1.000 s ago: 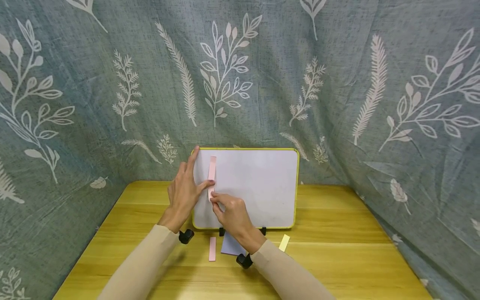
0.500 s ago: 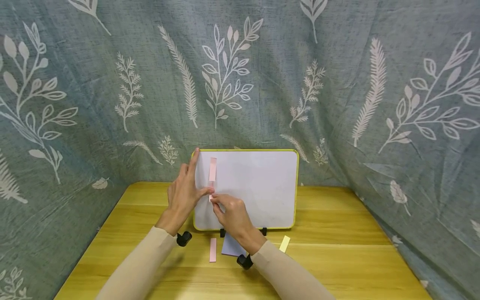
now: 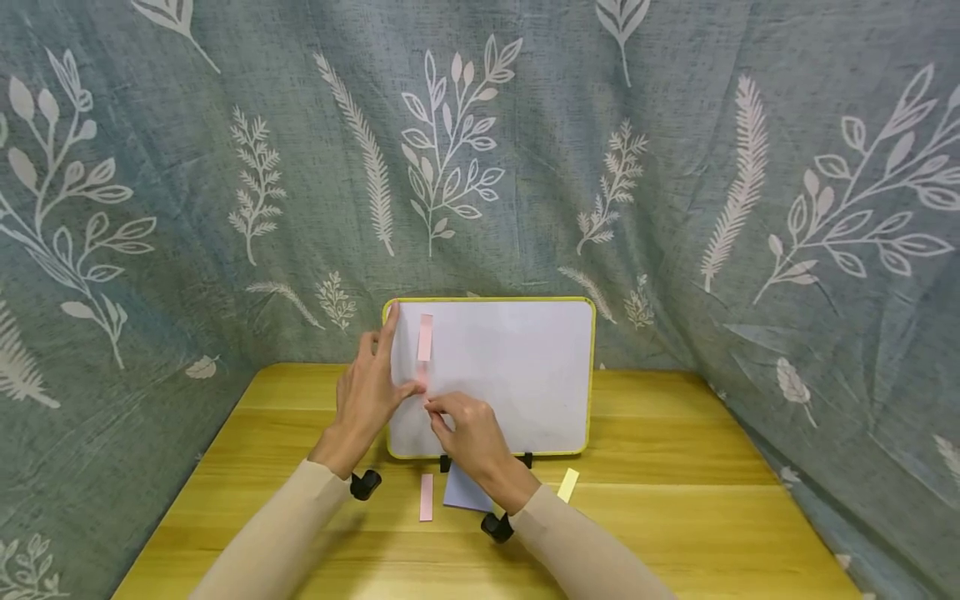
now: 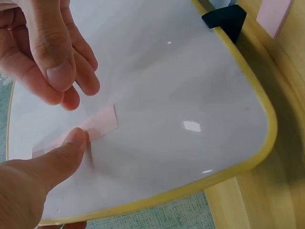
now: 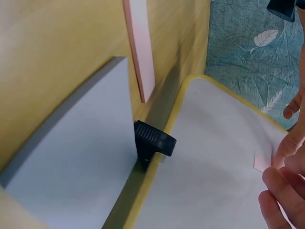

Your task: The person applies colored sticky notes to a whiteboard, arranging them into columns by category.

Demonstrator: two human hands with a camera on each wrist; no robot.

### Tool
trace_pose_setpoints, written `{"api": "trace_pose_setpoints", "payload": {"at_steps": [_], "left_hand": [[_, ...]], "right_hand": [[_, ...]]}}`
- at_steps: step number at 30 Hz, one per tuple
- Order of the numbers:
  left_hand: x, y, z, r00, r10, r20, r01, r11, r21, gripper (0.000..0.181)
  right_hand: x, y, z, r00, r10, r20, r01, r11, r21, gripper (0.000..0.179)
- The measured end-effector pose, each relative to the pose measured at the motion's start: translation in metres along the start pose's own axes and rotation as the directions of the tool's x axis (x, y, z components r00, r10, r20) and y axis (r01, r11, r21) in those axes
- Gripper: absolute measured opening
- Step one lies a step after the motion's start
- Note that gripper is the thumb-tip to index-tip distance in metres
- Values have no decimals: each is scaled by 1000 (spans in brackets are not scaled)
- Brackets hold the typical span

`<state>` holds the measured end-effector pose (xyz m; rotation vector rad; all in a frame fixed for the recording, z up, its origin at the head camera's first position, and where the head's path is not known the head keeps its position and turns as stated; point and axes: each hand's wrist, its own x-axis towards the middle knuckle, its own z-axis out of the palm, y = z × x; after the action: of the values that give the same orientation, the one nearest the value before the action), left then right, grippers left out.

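Note:
A whiteboard (image 3: 517, 375) with a yellow rim stands upright in black stand feet (image 3: 527, 460). Pink sticky strips run down its left side: an upper one (image 3: 425, 337) and a paler lower one (image 4: 102, 123). My left hand (image 3: 366, 398) holds the board's left edge, its index finger up at the top corner and a fingertip showing behind the rim in the left wrist view. Its thumb presses on the lower strip. My right hand (image 3: 468, 429) hovers just beside the strip's lower end, fingers loosely bent; nothing shows between them in the left wrist view.
On the wooden table (image 3: 675, 500) before the board lie a pad of pink strips (image 3: 426, 497), a lilac pad (image 3: 465, 492) partly under my right wrist, and a yellow strip pad (image 3: 568, 485). A leaf-patterned curtain (image 3: 480, 167) hangs behind.
My left thumb has slid down along the lower pink strip. The right fingers, earlier at the strip's lower end, have come slightly down and right, off it.

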<state>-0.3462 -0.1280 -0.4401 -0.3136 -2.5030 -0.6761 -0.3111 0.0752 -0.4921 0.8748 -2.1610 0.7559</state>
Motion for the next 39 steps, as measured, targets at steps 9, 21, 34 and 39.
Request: {"api": "trace_pose_setpoints", "payload": {"at_steps": [9, 21, 34, 39], "left_hand": [[-14, -1, -1, 1000, 1, -5, -1, 1000, 0, 135], [-43, -7, 2, 1000, 23, -3, -23, 1000, -5, 119], [-68, -12, -4, 999, 38, -15, -39, 999, -26, 101], [-75, -12, -4, 998, 55, 4, -55, 998, -33, 96]], "right_hand": [[-13, 0, -6, 999, 25, 38, -26, 1000, 10, 15], [-31, -4, -15, 991, 4, 132, -3, 1000, -5, 13], [-42, -8, -18, 953, 40, 302, -37, 999, -15, 10], [-42, -10, -19, 942, 48, 333, -51, 999, 1, 11]]}}
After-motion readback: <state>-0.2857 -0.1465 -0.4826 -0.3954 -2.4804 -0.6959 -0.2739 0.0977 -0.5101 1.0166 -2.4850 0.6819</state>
